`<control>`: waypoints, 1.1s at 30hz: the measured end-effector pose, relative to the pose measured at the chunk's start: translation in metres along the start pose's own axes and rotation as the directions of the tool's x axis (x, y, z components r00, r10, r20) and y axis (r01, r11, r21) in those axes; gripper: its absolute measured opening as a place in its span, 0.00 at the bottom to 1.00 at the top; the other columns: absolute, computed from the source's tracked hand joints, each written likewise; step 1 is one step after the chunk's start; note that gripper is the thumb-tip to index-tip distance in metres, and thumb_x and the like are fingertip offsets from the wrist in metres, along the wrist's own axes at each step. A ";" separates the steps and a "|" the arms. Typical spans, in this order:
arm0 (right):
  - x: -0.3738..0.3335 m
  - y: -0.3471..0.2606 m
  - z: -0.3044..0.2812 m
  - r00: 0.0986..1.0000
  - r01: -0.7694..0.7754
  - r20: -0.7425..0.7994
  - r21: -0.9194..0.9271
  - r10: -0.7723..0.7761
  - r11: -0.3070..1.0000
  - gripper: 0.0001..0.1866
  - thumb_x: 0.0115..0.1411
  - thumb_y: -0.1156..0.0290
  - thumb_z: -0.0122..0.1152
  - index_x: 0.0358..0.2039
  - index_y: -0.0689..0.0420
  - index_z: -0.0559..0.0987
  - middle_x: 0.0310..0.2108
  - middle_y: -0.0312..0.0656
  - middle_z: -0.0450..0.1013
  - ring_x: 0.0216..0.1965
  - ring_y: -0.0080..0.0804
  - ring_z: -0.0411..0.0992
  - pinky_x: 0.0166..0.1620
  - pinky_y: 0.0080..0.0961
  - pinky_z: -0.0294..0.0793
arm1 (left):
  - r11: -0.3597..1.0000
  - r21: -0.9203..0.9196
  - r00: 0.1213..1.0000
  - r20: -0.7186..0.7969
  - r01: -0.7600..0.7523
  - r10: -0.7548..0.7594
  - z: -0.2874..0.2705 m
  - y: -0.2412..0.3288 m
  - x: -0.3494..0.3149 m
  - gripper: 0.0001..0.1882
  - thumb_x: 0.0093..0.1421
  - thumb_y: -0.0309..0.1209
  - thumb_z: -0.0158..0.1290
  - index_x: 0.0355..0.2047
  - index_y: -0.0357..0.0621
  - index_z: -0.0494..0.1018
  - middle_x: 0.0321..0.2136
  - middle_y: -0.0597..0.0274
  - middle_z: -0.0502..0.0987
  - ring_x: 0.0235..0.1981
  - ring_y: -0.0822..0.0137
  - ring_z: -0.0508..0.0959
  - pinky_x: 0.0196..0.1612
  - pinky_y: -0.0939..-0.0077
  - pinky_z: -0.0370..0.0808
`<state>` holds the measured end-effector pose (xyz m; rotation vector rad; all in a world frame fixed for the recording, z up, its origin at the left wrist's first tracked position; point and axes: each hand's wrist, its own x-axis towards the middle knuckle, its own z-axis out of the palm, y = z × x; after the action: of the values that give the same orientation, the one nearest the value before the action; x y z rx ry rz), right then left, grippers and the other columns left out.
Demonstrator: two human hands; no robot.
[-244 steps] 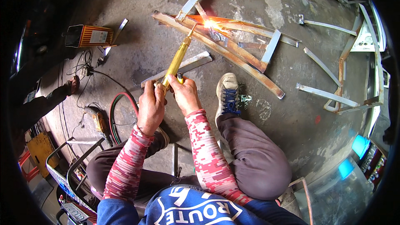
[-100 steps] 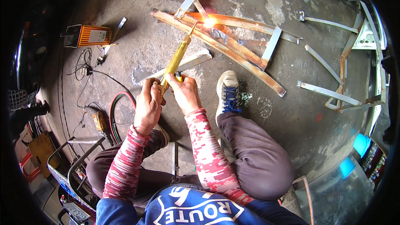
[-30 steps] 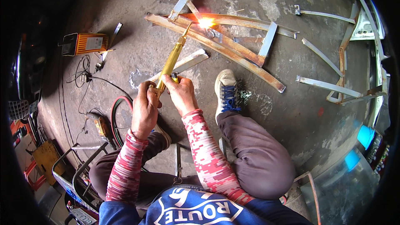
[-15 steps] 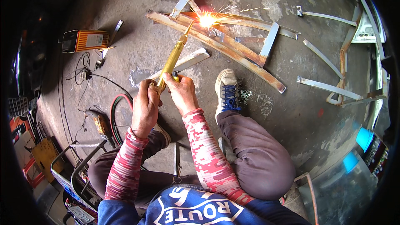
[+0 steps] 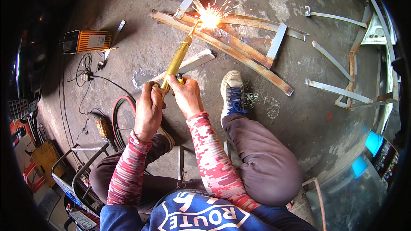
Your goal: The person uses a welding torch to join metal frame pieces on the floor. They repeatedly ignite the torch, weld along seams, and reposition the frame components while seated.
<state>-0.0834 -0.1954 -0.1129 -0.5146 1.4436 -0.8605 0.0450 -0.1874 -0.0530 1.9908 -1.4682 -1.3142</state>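
Observation:
Both hands grip a long brass cutting torch, pointing away from me. My left hand is closed round its near end, where the valve knobs are partly hidden. My right hand closes on the body just ahead, with a small black-and-yellow object, perhaps a lighter, sticking up by its fingers. Beyond the torch tip, a bright glow with sparks covers part of a rusty angle-iron frame on the floor. The glare hides the exact spot being heated.
A loose metal bar lies under the torch. Left are a striped orange box, black cables and red and green hoses. My shoe is near the frame. More steel bars lie right.
The bright glow has shifted slightly left, and its sparks now fan upward rather than streaking right. Both hands hold nearly the same place on the torch.

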 end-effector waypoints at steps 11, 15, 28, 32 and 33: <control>-0.001 -0.002 0.000 0.999 -0.033 0.001 0.016 0.033 0.999 0.28 0.67 0.49 0.64 0.35 0.68 0.83 0.28 0.47 0.81 0.31 0.34 0.79 0.38 0.36 0.75 | 0.999 0.051 0.999 -0.038 -0.001 0.003 0.000 0.004 0.000 0.16 0.77 0.40 0.42 0.44 0.37 0.69 0.21 0.52 0.78 0.22 0.59 0.81 0.27 0.63 0.75; -0.001 -0.002 0.000 1.000 -0.027 -0.001 0.013 0.027 1.000 0.27 0.67 0.50 0.64 0.35 0.68 0.83 0.28 0.47 0.81 0.31 0.33 0.78 0.38 0.35 0.75 | 0.998 0.065 1.000 -0.027 0.003 -0.002 -0.001 0.004 0.000 0.17 0.78 0.40 0.42 0.43 0.37 0.69 0.21 0.52 0.78 0.22 0.59 0.81 0.27 0.63 0.75; 0.001 0.001 0.001 0.999 -0.036 -0.009 0.037 0.036 0.999 0.26 0.67 0.51 0.65 0.35 0.68 0.84 0.27 0.47 0.81 0.31 0.32 0.78 0.37 0.35 0.75 | 1.000 0.019 0.999 -0.032 -0.006 0.007 0.001 0.004 -0.001 0.16 0.77 0.39 0.41 0.52 0.40 0.70 0.23 0.62 0.74 0.22 0.73 0.74 0.23 0.75 0.68; 0.001 0.002 0.000 1.000 -0.009 0.006 0.041 0.009 0.999 0.26 0.67 0.51 0.64 0.35 0.69 0.83 0.27 0.47 0.81 0.31 0.31 0.78 0.37 0.34 0.75 | 0.997 0.064 0.998 -0.051 -0.040 0.044 0.002 0.008 -0.002 0.16 0.76 0.36 0.40 0.51 0.37 0.70 0.21 0.51 0.78 0.21 0.59 0.80 0.28 0.63 0.75; 0.001 0.002 0.000 1.000 -0.009 0.010 0.046 0.008 0.999 0.26 0.67 0.51 0.64 0.35 0.69 0.83 0.27 0.47 0.81 0.31 0.31 0.78 0.38 0.34 0.75 | 0.996 0.072 0.997 -0.050 -0.054 0.058 0.002 0.009 -0.002 0.16 0.76 0.36 0.40 0.51 0.37 0.70 0.21 0.51 0.78 0.21 0.59 0.80 0.27 0.63 0.75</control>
<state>-0.0831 -0.1951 -0.1152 -0.4772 1.4125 -0.8811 0.0380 -0.1887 -0.0465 1.9969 -1.5544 -1.1942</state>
